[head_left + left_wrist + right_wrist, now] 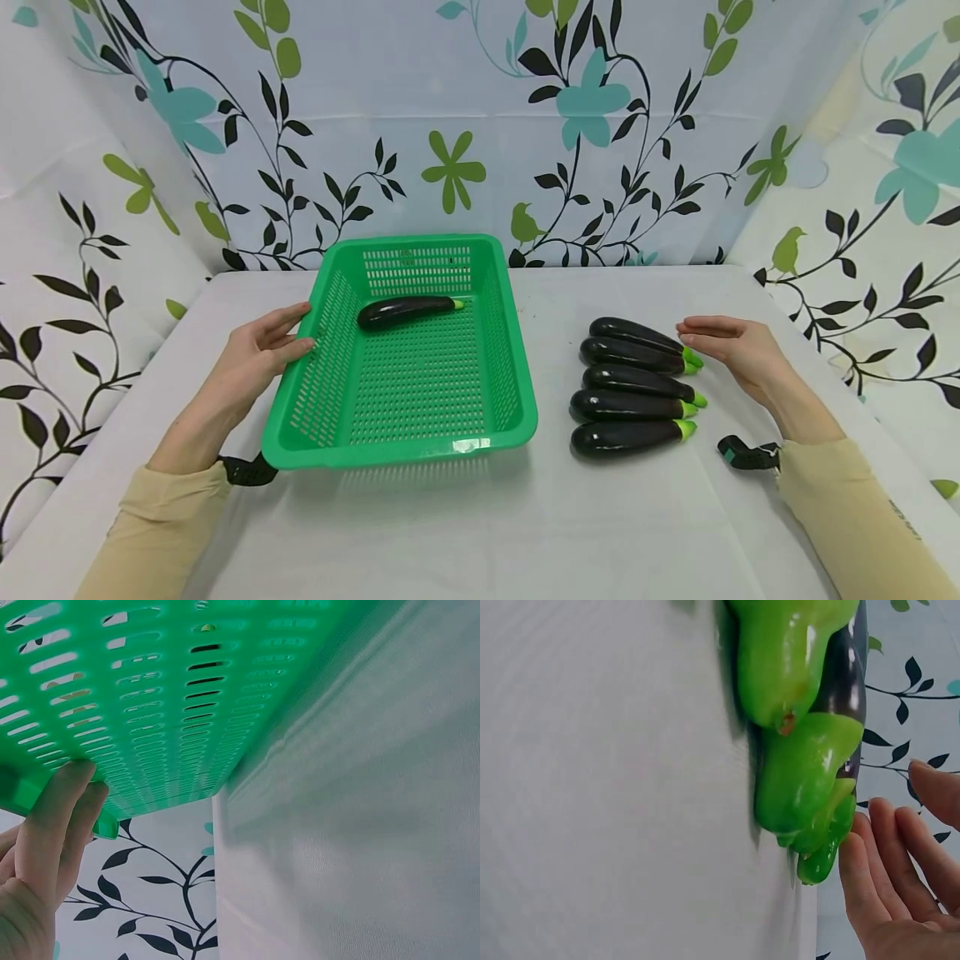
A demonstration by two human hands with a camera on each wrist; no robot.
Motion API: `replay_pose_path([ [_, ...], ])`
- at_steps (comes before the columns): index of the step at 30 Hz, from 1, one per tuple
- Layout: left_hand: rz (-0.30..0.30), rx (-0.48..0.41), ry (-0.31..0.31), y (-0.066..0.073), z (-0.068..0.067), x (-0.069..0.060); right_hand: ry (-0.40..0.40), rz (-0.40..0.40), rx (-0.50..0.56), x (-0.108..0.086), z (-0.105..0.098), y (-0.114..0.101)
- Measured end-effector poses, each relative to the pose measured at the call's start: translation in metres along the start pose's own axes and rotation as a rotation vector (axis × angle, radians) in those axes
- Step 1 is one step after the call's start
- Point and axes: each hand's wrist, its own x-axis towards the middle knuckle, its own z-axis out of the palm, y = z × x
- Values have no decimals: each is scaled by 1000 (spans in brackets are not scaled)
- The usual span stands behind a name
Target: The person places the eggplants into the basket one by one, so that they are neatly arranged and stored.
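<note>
A green plastic basket (401, 454) with slotted walls sits left of centre on the table. One dark eggplant (405, 310) lies inside it, near the back wall. My left hand (258, 350) grips the basket's left rim; in the left wrist view, two fingers (56, 825) reach up against the slotted outer wall. Several more eggplants (630, 407) lie side by side to the right of the basket, green stem ends pointing right. My right hand (738, 354) hovers beside the stem ends of the farthest ones, its fingers (892, 847) extended with nothing between them and the thumb.
A white cloth covers the table (480, 533). Behind and at both sides hang white curtains (480, 83) printed with leaves, flowers and birds. Dark wrist straps (750, 454) show near both sleeves.
</note>
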Motion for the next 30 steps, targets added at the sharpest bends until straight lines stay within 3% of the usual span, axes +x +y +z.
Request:
replay_pose_path([
  [14, 1, 16, -4, -3, 1, 1, -5, 16, -8, 1, -7, 18],
  [23, 8, 17, 7, -3, 0, 1, -30, -24, -66, 5, -5, 25],
  [30, 10, 7, 5, -3, 1, 1, -23, -22, -179, 5, -5, 28],
])
